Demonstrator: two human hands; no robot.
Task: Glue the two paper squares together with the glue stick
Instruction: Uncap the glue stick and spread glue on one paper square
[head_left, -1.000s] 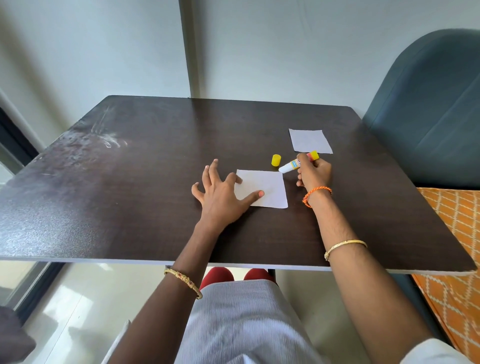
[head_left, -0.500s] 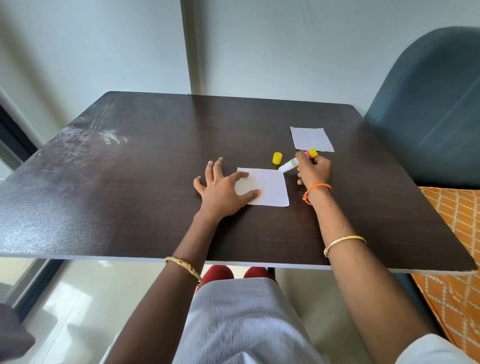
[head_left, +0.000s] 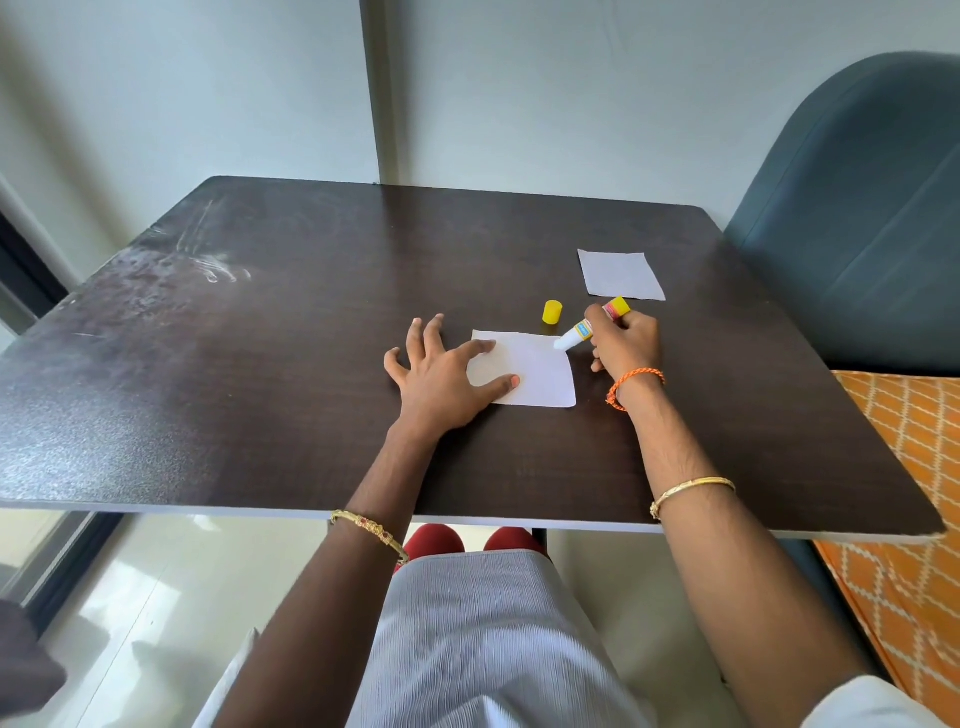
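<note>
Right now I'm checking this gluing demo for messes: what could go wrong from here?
The glue stick in the right hand meets the near paper square at its far right corner, so glue could smear onto the table. The left hand pins only the left side; the corner might lift.

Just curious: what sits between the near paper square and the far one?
In the head view, the uncapped glue stick in the right hand; otherwise bare table.

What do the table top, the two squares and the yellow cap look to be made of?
Table top: likely dark wood-grain laminate with a semi-gloss sheen; pale edge band and scuffs show. Near square and far square: thin matte white paper, lying flat. Yellow cap: apparently smooth moulded plastic.
</note>
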